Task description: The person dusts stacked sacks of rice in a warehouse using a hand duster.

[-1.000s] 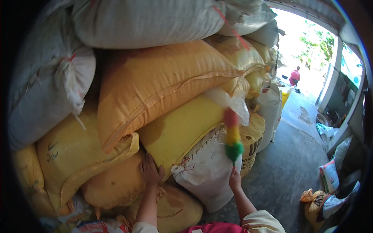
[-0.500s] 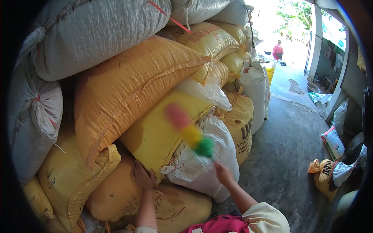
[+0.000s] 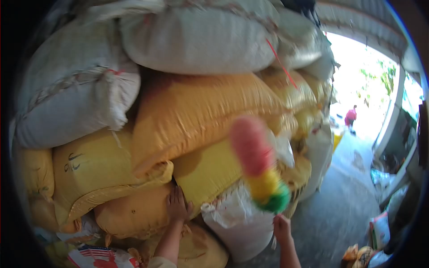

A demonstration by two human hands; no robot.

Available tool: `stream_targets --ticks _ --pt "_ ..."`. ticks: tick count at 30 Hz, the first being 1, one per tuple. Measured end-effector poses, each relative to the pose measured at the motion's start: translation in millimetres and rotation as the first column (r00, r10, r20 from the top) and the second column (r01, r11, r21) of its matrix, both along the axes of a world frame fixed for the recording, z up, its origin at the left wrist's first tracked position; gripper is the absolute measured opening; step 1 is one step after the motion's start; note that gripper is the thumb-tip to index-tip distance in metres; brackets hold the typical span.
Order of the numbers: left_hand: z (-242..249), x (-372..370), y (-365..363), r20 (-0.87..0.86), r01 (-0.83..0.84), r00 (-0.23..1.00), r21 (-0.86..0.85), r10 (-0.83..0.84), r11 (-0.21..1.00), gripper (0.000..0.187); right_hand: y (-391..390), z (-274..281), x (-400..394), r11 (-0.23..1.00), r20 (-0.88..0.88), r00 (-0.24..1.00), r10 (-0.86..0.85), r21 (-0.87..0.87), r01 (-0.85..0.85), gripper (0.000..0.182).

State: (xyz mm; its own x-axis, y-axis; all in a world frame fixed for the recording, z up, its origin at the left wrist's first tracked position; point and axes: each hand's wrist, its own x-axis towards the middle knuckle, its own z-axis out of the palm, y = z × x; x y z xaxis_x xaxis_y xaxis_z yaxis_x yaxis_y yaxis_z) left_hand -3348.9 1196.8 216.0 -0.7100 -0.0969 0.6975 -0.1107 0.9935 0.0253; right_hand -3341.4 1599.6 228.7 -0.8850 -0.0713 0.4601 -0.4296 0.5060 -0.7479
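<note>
A fluffy duster (image 3: 254, 154), pink at the top, then yellow and green, is held upright by its handle in my right hand (image 3: 282, 227), its head blurred by motion. My left hand (image 3: 177, 204) lies flat with fingers spread on a brown-orange sack (image 3: 138, 212), beside a yellow sack (image 3: 208, 167). Above them rests a big orange sack (image 3: 201, 114). Behind the duster's lower end, a white sack (image 3: 239, 228) stands close to my right hand.
White sacks (image 3: 192, 40) are piled on top. At the right, a grey floor (image 3: 328, 223) runs to a bright doorway, where a person in pink (image 3: 351, 116) is visible. Smaller bags (image 3: 380, 230) lie at the lower right.
The view has shifted up and left. The duster is now more upright and nearer the big orange sack. My left hand remains on the brown-orange sack.
</note>
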Motion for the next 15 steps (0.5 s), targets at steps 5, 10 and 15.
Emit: stream_targets --ticks 5,10,15 --pt "7.9 8.6 2.5 0.091 -0.019 0.996 0.106 0.009 0.994 0.074 -73.6 74.3 -16.9 0.974 -0.196 0.959 0.204 0.144 -0.177 0.010" --pt "13.1 10.1 1.6 0.134 0.022 0.990 0.128 -0.040 0.992 0.086 -60.8 10.7 -86.4 0.942 0.010 0.980 -0.197 -0.275 0.193 0.028" --pt "5.5 7.2 -2.5 0.167 -0.001 0.986 0.138 -0.022 0.990 0.089 -51.3 38.2 -71.6 0.856 0.254 0.933 -0.255 -0.389 0.340 0.038"
